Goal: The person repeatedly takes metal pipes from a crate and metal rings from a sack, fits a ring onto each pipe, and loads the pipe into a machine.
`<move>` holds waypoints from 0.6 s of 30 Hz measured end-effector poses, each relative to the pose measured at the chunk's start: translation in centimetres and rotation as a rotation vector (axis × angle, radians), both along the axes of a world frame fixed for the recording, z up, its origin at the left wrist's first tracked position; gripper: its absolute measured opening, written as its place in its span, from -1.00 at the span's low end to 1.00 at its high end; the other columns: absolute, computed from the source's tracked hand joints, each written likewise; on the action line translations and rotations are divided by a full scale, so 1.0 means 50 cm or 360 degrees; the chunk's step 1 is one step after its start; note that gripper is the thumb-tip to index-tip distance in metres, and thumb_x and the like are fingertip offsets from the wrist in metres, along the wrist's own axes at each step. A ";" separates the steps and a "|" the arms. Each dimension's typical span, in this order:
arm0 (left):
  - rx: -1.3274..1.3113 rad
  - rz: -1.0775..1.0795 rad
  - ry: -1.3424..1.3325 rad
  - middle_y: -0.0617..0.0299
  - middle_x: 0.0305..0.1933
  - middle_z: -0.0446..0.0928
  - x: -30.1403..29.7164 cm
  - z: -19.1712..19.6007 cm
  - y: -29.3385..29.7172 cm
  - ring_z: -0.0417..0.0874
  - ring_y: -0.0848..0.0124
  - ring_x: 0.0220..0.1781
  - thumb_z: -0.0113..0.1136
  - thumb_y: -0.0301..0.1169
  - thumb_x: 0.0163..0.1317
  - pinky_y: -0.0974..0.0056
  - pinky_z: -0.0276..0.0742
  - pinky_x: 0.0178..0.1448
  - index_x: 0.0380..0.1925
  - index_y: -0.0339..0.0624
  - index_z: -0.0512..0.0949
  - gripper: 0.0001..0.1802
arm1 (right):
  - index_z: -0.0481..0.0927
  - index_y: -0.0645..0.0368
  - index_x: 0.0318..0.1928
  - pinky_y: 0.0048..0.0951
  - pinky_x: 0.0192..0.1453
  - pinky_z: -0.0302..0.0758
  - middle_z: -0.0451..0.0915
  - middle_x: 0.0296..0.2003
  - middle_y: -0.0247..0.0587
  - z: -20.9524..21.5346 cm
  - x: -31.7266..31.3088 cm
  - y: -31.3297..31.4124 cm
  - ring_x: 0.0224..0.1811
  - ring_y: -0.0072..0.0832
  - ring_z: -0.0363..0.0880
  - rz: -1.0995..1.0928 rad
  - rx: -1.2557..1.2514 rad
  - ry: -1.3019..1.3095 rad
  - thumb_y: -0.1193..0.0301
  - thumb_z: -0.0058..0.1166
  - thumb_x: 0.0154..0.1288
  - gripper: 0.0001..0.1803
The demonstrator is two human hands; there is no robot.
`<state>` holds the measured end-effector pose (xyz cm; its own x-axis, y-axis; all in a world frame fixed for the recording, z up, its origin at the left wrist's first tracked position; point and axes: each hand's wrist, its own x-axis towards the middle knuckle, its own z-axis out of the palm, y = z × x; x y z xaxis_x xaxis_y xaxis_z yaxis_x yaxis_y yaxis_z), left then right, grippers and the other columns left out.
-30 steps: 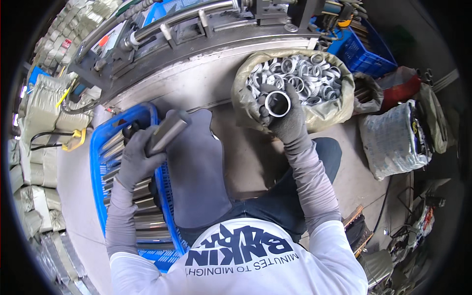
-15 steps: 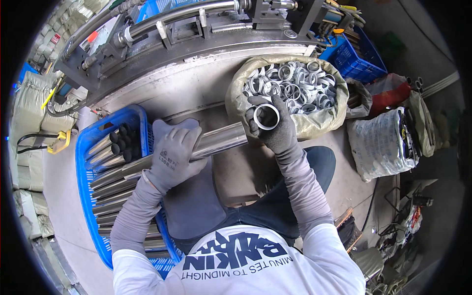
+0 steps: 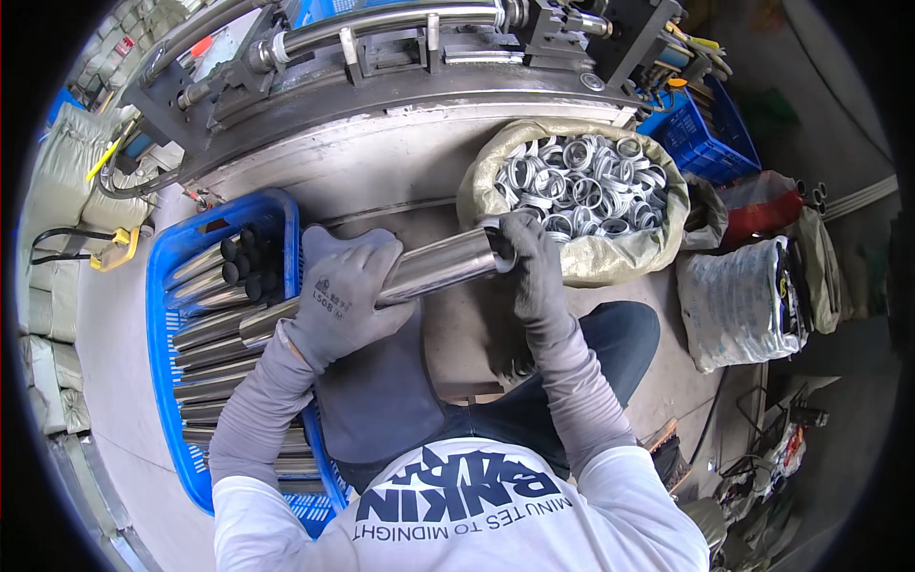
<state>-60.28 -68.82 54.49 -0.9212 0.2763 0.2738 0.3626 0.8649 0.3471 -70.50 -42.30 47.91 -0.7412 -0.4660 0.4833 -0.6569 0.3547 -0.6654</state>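
My left hand (image 3: 345, 294), in a grey coated glove, is wrapped round a shiny metal tube (image 3: 444, 268). The tube slants up to the right across my lap, its other end showing to the left of that hand. At the right-hand end of the tube, my right hand (image 3: 536, 272), gloved too, closes on a pale metal ring (image 3: 504, 253). The ring lies against the tube's mouth; my fingers hide part of it, and I cannot tell whether it sits over or inside the edge.
A blue plastic basket (image 3: 164, 381) full of metal tubes stands at my left. Ahead to the right is an open woven sack (image 3: 610, 263) of loose rings. A machine bench (image 3: 400, 91) runs across the far side. Farther right stands a stuffed white sack (image 3: 729, 310).
My right hand has brought the ring left to the tube's end, turning it from facing up to facing the tube. My left hand keeps its hold. The whole view has shifted slightly.
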 end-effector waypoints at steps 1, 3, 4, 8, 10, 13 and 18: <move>0.0006 -0.0034 0.0005 -0.09 -0.05 0.68 -0.007 -0.001 0.003 0.75 -0.04 -0.04 0.52 -0.26 0.00 0.03 0.65 0.04 0.15 -0.30 0.58 -0.32 | 0.64 0.36 0.18 -0.33 0.06 0.63 0.70 -0.03 -0.16 0.020 0.016 -0.018 0.00 -0.40 0.67 -0.0021 -0.0456 -0.0505 0.35 0.14 0.50 -0.62; 0.0012 -0.0052 -0.0007 -0.10 -0.02 0.68 -0.004 -0.007 0.005 0.75 -0.04 -0.03 0.51 -0.27 0.02 0.02 0.65 0.04 0.17 -0.31 0.57 -0.32 | 0.64 0.31 0.26 -0.36 0.20 0.60 0.72 0.10 -0.08 0.037 0.025 -0.030 0.13 -0.34 0.70 0.0017 -0.0637 -0.0742 0.34 0.01 0.49 -0.56; 0.0010 -0.0045 -0.0029 -0.10 -0.01 0.69 -0.013 -0.010 0.006 0.75 -0.04 -0.02 0.52 -0.25 0.04 0.02 0.65 0.06 0.19 -0.32 0.56 -0.30 | 0.64 0.31 0.26 -0.36 0.20 0.60 0.72 0.10 -0.08 0.027 0.024 -0.031 0.13 -0.34 0.70 0.0014 -0.0635 -0.0744 0.34 0.01 0.49 -0.56; -0.0089 -0.0039 -0.0154 -0.10 0.04 0.69 -0.021 -0.022 0.009 0.75 -0.03 0.02 0.56 -0.13 0.07 0.02 0.65 0.12 0.23 -0.32 0.53 -0.22 | 0.62 0.28 0.24 -0.35 0.17 0.64 0.76 0.03 -0.05 0.034 0.025 -0.054 0.03 -0.31 0.78 -0.0015 -0.0385 -0.0294 0.46 -0.02 0.53 -0.63; -0.0124 -0.0035 -0.0189 -0.08 0.03 0.68 -0.023 -0.024 0.010 0.75 -0.02 0.01 0.56 -0.08 0.06 0.02 0.64 0.12 0.23 -0.32 0.53 -0.20 | 0.69 0.39 0.04 -0.40 0.09 0.63 0.77 -0.09 -0.13 0.044 0.031 -0.068 -0.06 -0.39 0.74 0.0087 -0.1350 -0.1134 0.41 -0.08 0.64 -0.68; -0.0176 -0.0036 -0.0260 -0.05 -0.03 0.67 -0.025 -0.028 0.007 0.75 0.00 -0.02 0.56 -0.01 0.07 0.02 0.64 0.09 0.22 -0.31 0.53 -0.18 | 0.74 0.41 -0.02 -0.44 0.09 0.63 0.79 -0.14 -0.12 0.047 0.009 -0.046 -0.09 -0.45 0.74 0.0115 -0.0786 -0.0743 0.40 -0.06 0.63 -0.65; -0.0239 -0.0067 -0.0253 0.00 -0.13 0.65 -0.028 -0.019 0.014 0.74 0.03 -0.09 0.54 0.02 0.09 0.03 0.63 0.02 0.19 -0.29 0.53 -0.20 | 0.76 0.41 -0.04 -0.43 0.10 0.63 0.80 -0.14 -0.10 0.040 0.003 -0.040 -0.09 -0.45 0.74 0.0124 -0.0676 -0.0813 0.41 -0.06 0.61 -0.65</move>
<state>-61.66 -68.12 53.55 -0.9363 0.3423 0.0789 0.3505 0.8964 0.2713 -70.35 -44.30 49.89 -0.8975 -0.3741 0.2336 -0.2350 -0.0424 -0.9711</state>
